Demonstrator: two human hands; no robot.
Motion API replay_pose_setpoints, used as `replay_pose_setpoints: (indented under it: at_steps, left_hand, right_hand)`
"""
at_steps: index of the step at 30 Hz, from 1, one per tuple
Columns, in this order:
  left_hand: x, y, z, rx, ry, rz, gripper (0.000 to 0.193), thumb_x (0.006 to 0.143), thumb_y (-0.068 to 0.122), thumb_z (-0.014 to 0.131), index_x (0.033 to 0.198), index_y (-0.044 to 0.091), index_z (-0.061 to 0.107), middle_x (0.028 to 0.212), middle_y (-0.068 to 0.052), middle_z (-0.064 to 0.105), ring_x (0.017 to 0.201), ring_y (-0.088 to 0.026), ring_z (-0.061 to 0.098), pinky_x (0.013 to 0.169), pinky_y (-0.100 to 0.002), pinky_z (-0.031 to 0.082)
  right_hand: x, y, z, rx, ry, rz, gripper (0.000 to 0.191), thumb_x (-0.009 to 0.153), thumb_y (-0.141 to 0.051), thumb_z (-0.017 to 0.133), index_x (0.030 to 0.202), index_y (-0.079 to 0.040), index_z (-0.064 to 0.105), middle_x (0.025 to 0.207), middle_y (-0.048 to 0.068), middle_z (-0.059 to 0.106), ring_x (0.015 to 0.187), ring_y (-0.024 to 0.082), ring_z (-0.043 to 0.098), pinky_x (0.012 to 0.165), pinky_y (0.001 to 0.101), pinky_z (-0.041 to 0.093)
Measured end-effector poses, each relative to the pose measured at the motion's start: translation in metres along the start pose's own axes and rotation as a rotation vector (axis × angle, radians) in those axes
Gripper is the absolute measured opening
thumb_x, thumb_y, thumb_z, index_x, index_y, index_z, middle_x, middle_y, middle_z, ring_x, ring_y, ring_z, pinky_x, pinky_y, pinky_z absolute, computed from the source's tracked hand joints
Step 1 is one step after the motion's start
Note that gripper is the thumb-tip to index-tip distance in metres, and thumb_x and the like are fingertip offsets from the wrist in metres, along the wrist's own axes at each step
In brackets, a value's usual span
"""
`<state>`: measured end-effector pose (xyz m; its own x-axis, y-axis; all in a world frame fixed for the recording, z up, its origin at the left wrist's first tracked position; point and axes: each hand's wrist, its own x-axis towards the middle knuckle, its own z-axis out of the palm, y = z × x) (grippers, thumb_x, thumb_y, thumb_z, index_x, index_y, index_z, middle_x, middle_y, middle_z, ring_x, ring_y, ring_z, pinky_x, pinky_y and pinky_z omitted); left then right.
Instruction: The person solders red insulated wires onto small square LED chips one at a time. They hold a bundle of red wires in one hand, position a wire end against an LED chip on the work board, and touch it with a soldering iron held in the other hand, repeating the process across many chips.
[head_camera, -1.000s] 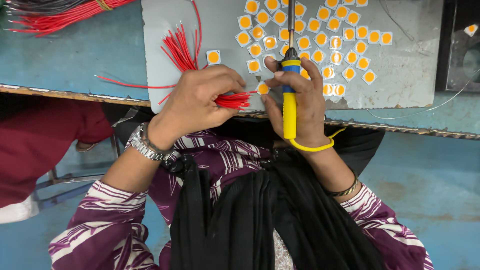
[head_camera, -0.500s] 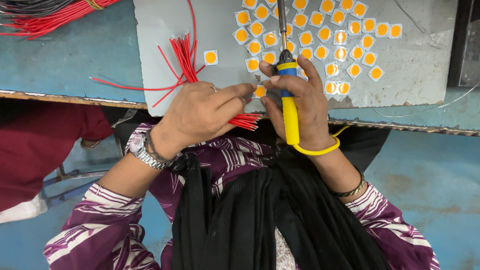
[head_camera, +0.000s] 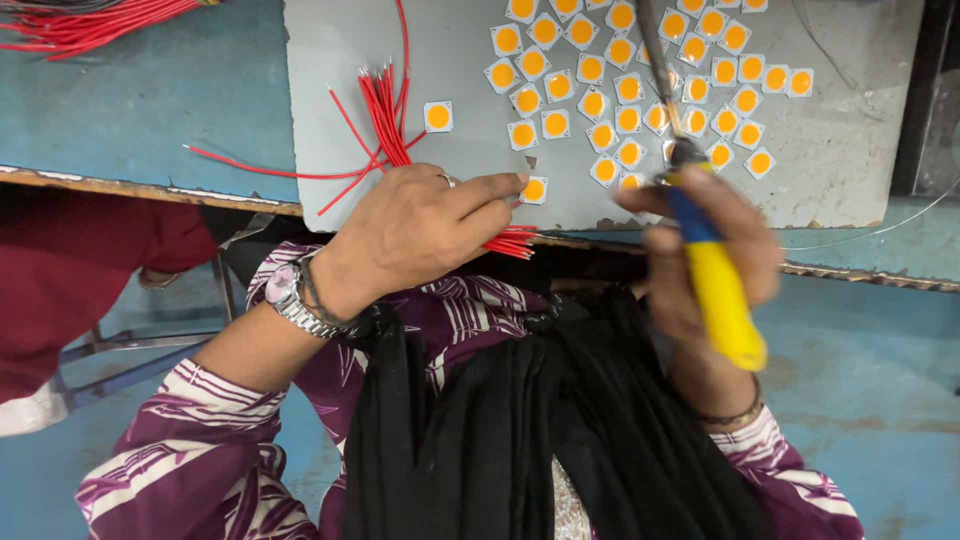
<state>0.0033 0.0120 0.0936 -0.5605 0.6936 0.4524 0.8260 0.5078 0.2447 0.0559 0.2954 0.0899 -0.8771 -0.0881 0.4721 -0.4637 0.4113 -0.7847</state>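
Observation:
My left hand (head_camera: 425, 225) grips a bundle of thin red wires (head_camera: 385, 120) that fans out over a grey board (head_camera: 450, 60); its fingertips touch a small square white chip with a round orange centre (head_camera: 534, 189) at the board's near edge. My right hand (head_camera: 700, 240), blurred, holds a soldering iron with a blue and yellow handle (head_camera: 715, 275); its metal tip points up across several more orange-centred chips (head_camera: 640, 90) spread over the board.
The board lies on a blue workbench (head_camera: 150, 110) with a worn front edge. Another heap of red wires (head_camera: 90, 20) sits at the far left. A person's dark red sleeve (head_camera: 80, 270) is at my left. A thin cable (head_camera: 880, 230) runs off right.
My right hand has swung the soldering iron to the right and tilted it, now blurred. My left hand stays on the wires and the near-edge chip.

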Motion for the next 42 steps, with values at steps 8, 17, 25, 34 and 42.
replay_pose_setpoints:
  at_steps: [8, 17, 25, 34, 42]
  left_hand:
    - [-0.004, -0.001, 0.000, 0.062, -0.002, 0.015, 0.012, 0.088, 0.012, 0.070, 0.099, 0.008, 0.065, 0.122, 0.000, 0.072, 0.056, -0.018, 0.056, 0.053, -0.033, 0.047]
    - [-0.005, 0.000, 0.002, 0.039, 0.030, 0.009, 0.010, 0.089, 0.011, 0.070, 0.095, 0.008, 0.063, 0.118, -0.003, 0.072, 0.057, -0.019, 0.057, 0.053, -0.034, 0.048]
    - [-0.005, -0.002, 0.002, 0.025, 0.023, 0.007, 0.010, 0.086, 0.009, 0.069, 0.093, 0.007, 0.062, 0.118, -0.005, 0.072, 0.057, -0.021, 0.059, 0.053, -0.035, 0.049]
    - [-0.005, -0.002, -0.001, -0.018, 0.009, -0.001, 0.009, 0.087, 0.008, 0.069, 0.094, 0.005, 0.063, 0.118, -0.007, 0.071, 0.060, -0.022, 0.062, 0.056, -0.035, 0.051]
    - [-0.003, -0.001, -0.001, -0.008, -0.013, 0.002, 0.010, 0.087, 0.008, 0.069, 0.094, 0.005, 0.064, 0.118, -0.008, 0.070, 0.061, -0.022, 0.064, 0.057, -0.036, 0.051]
  right_hand:
    - [-0.008, 0.007, -0.041, 0.130, 0.447, -0.070, 0.053, 0.103, -0.044, 0.070, 0.118, 0.004, 0.053, 0.108, 0.017, 0.061, 0.062, 0.016, 0.060, 0.053, 0.0228, 0.051]
    - [-0.009, -0.016, -0.040, 0.111, 0.174, 0.078, 0.043, 0.096, -0.032, 0.080, 0.098, 0.008, 0.066, 0.086, 0.016, 0.068, 0.066, 0.017, 0.062, 0.065, 0.0224, 0.051]
    - [0.013, -0.041, -0.029, 0.029, 0.017, 0.109, 0.040, 0.098, -0.034, 0.078, 0.098, 0.005, 0.068, 0.088, 0.010, 0.071, 0.074, 0.013, 0.068, 0.073, 0.0197, 0.054]
    - [0.020, -0.054, -0.024, 0.008, -0.072, 0.077, 0.036, 0.099, -0.030, 0.076, 0.098, 0.005, 0.067, 0.086, 0.011, 0.070, 0.071, 0.015, 0.067, 0.070, 0.0203, 0.052]
    - [0.033, -0.050, -0.028, -0.079, -0.162, -0.029, 0.035, 0.094, -0.029, 0.074, 0.096, 0.005, 0.068, 0.073, 0.010, 0.066, 0.058, 0.016, 0.062, 0.058, 0.0214, 0.045]
